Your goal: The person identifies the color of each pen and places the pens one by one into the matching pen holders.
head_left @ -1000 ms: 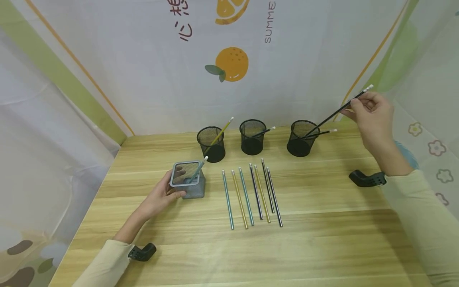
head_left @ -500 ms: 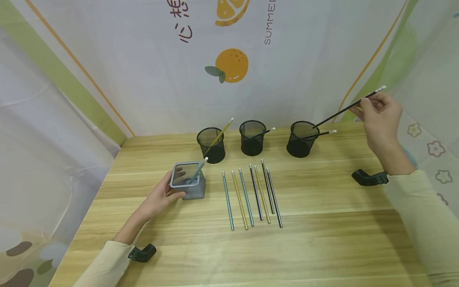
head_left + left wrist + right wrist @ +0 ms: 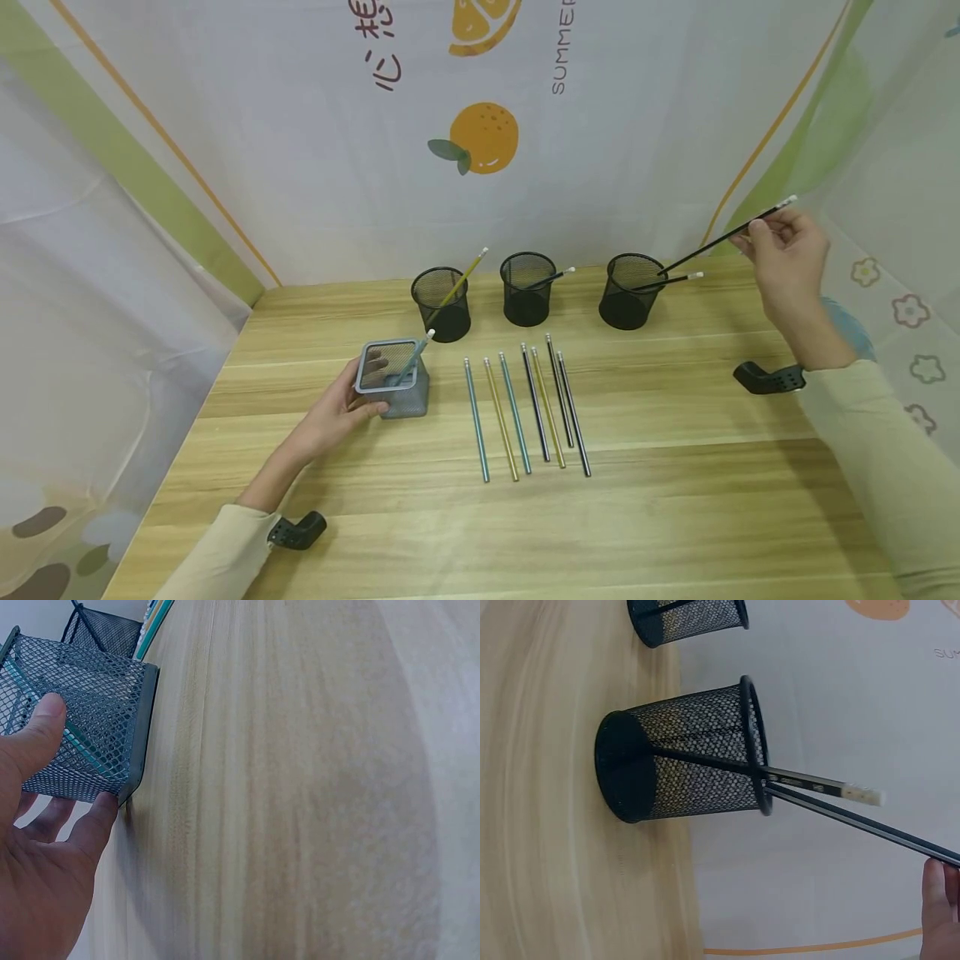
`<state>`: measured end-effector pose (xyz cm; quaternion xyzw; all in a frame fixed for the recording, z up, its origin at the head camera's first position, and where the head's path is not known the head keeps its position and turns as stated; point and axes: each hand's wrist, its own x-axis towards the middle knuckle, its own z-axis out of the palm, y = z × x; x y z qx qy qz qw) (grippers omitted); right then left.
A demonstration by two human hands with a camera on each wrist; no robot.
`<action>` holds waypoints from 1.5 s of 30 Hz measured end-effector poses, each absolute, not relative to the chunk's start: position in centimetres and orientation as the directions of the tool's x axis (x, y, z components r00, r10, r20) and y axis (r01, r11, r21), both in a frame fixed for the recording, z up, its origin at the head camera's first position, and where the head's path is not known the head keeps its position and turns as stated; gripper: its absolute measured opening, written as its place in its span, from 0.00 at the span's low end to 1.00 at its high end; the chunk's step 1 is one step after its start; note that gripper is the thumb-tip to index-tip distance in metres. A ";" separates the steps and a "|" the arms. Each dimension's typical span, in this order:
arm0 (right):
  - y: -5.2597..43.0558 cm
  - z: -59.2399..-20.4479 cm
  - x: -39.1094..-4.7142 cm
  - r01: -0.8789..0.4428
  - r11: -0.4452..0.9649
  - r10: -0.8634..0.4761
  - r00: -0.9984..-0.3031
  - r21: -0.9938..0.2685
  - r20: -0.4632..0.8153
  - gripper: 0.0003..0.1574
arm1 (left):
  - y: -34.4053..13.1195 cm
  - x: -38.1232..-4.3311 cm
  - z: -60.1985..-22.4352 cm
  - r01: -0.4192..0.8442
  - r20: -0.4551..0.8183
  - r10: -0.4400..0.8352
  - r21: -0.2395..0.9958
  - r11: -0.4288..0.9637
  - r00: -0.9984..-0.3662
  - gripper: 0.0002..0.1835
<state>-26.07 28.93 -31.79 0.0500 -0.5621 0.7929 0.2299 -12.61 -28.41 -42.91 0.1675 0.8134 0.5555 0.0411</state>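
Observation:
My right hand (image 3: pixel 793 254) pinches a black pencil (image 3: pixel 720 241) near its white eraser end. The pencil slants down to the left, its lower end right at the rim of the rightmost round black mesh pencil cup (image 3: pixel 624 310). Another black pencil (image 3: pixel 802 780) leans inside that cup, eraser end out over the rim. On the left, my left hand (image 3: pixel 337 410) grips a square grey mesh pencil cup (image 3: pixel 407 402), thumb on the near side and fingers around the far side. A teal pencil (image 3: pixel 414 357) leans in this grey cup. The left wrist view shows the cup standing on the table.
Two more round black mesh cups, the left one (image 3: pixel 450 322) with a yellow pencil (image 3: pixel 468 275) and the middle one (image 3: pixel 527 310) with a dark pencil (image 3: pixel 553 277), stand along the back edge. Several teal, yellow and dark pencils, including a teal one (image 3: pixel 477 421), lie mid-table.
The right hand first moved right, drawing the pencil's lower end from inside the cup up to its rim, then came slightly down and left. The left hand and grey cup have stayed still.

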 end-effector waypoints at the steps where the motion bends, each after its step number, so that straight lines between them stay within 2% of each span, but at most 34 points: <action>1: 28.9 -31.9 -26.1 -0.423 -0.251 0.306 -0.888 -0.871 0.343 0.03 | -28.4 -12.6 -42.9 0.226 0.119 0.319 0.919 0.322 -0.940 0.41; 14: 28.4 -33.7 -26.3 -0.419 -0.158 0.220 -0.898 -0.894 0.382 0.03 | -28.4 -12.6 -42.9 0.227 0.119 0.317 0.917 0.329 -0.941 0.41; 20: 28.4 -34.1 -26.2 -0.449 -0.016 0.201 -0.877 -0.893 0.437 0.07 | -28.4 -12.5 -43.0 0.228 0.117 0.319 0.913 0.338 -0.941 0.41; 22: 28.4 -33.8 -26.2 -0.461 -0.017 0.214 -0.869 -0.887 0.447 0.10 | -28.4 -12.5 -43.0 0.225 0.114 0.319 0.914 0.338 -0.941 0.41; 24: 28.4 -33.5 -26.2 -0.474 -0.074 0.221 -0.866 -0.877 0.449 0.11 | -28.4 -12.5 -43.0 0.223 0.113 0.317 0.915 0.336 -0.942 0.41; 29: 28.2 -33.0 -26.1 -0.487 -0.153 0.231 -0.864 -0.860 0.448 0.08 | -28.4 -12.5 -42.9 0.223 0.116 0.320 0.920 0.323 -0.940 0.41; 40: 27.3 -32.0 -25.8 -0.504 -0.182 0.232 -0.856 -0.844 0.461 0.05 | -28.5 -12.6 -42.9 0.220 0.110 0.325 0.920 0.325 -0.939 0.41; 45: 26.5 -31.4 -25.3 -0.537 -0.205 0.201 -0.842 -0.819 0.501 0.10 | -28.5 -12.6 -42.9 0.218 0.109 0.326 0.922 0.319 -0.939 0.41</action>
